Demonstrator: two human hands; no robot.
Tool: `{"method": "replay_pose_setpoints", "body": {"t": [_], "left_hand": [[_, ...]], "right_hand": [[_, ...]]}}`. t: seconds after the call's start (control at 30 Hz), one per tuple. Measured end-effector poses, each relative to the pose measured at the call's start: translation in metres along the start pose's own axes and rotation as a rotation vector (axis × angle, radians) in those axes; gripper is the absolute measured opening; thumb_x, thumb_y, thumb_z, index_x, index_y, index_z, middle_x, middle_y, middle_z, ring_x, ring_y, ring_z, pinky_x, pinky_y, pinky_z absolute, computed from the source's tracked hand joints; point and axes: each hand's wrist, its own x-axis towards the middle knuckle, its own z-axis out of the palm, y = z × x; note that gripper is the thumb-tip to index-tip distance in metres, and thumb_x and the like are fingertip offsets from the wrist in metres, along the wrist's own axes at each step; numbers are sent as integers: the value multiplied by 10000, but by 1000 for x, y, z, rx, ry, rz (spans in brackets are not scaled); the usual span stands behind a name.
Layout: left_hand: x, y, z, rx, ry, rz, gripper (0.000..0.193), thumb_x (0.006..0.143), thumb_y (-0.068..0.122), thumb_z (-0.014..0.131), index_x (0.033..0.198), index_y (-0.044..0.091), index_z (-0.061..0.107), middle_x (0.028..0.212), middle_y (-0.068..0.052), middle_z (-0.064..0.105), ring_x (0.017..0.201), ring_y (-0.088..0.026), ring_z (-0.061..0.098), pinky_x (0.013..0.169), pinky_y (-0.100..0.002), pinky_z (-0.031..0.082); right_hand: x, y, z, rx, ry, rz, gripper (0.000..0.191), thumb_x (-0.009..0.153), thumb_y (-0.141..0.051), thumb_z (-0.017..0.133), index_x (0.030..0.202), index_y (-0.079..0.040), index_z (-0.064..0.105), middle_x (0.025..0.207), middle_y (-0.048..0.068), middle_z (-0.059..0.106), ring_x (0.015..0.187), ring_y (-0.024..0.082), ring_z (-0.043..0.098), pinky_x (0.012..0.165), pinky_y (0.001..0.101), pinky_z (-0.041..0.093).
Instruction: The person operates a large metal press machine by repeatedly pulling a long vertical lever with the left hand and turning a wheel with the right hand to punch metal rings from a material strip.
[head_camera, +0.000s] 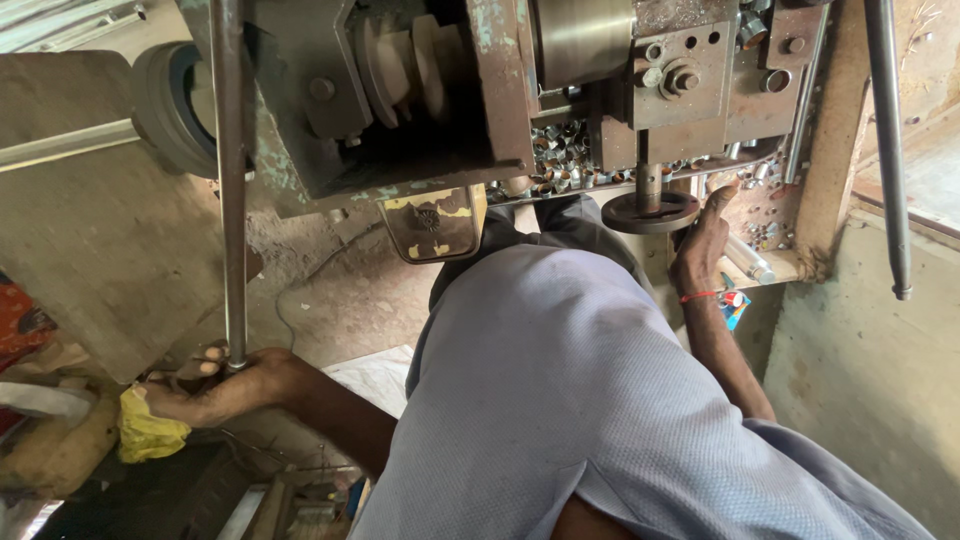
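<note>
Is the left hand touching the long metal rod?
Touching. The head view shows the left hand at the lower end of the long metal rod, its fingers wrapped against it.

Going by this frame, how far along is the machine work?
Done: cut metal pieces fill the machine's tray. In hand: left hand grips the lower end of a long steel rod; right hand reaches by the handwheel. Left: much of the rod remains uncut.
</note>
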Motion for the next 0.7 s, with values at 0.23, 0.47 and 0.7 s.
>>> {"method": "replay_pose_setpoints", "body": {"t": [0.23, 0.47, 0.7], "left_hand": [[4, -15, -14, 64, -90, 141, 588, 1040, 496, 463, 1185, -39, 660, 1205, -184, 650, 1156, -271, 632, 1052, -430, 559], [0, -35, -34, 545, -183, 621, 584, 1109, 441, 532, 1484, 2, 439, 1442, -182, 543, 1343, -310, 565, 1198, -488, 466], [3, -29, -27, 19, -228, 392, 650, 1097, 382, 582, 1450, -143, 435, 1369, -278, 553, 1301, -375, 576, 1161, -541, 503]], "right_hand": [[-32, 9, -3, -283, -124, -52, 651, 958, -676, 564, 722, -72, 625, 601, 14, 539, 523, 123, 486, 468, 306, 359], [-18, 9, 27, -569, -617, -361, 327, 984, -359, 584, 1158, -90, 650, 993, 65, 687, 872, 177, 637, 741, 324, 500], [-20, -9, -30, -592, -763, -139, 422, 1106, -248, 443, 1205, -55, 805, 1242, 127, 651, 1137, 225, 618, 1002, 369, 441]]}}
